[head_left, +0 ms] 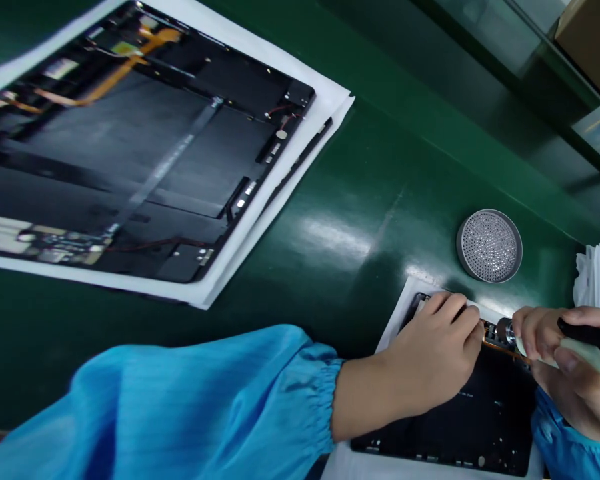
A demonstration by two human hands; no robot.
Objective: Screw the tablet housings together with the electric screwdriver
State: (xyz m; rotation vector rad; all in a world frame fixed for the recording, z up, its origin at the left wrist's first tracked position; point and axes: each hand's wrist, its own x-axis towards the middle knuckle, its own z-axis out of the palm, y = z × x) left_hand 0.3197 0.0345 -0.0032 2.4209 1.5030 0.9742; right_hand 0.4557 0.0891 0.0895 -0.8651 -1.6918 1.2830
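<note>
My left hand (435, 353) comes from a blue elastic cuff and rests on the upper edge of an opened tablet (460, 420), fingers bent and together. What its fingertips pinch or press is hidden. Closed around a pale-bodied hand tool (597, 360) with a black lever is my right hand (580, 380). The tool's round metal nose points at the tablet's upper edge, close to my left fingertips. Orange strip and small parts show between the two hands. Under the tablet lies a white sheet (403, 310).
A larger opened tablet (175, 160) with orange ribbon cables lies on white sheets at upper left. Beyond my hands sits a round perforated metal dish (490, 247). White papers (595, 273) stand at the right edge. The green bench (330, 267) ends at glass shelving with a cardboard box (593, 43).
</note>
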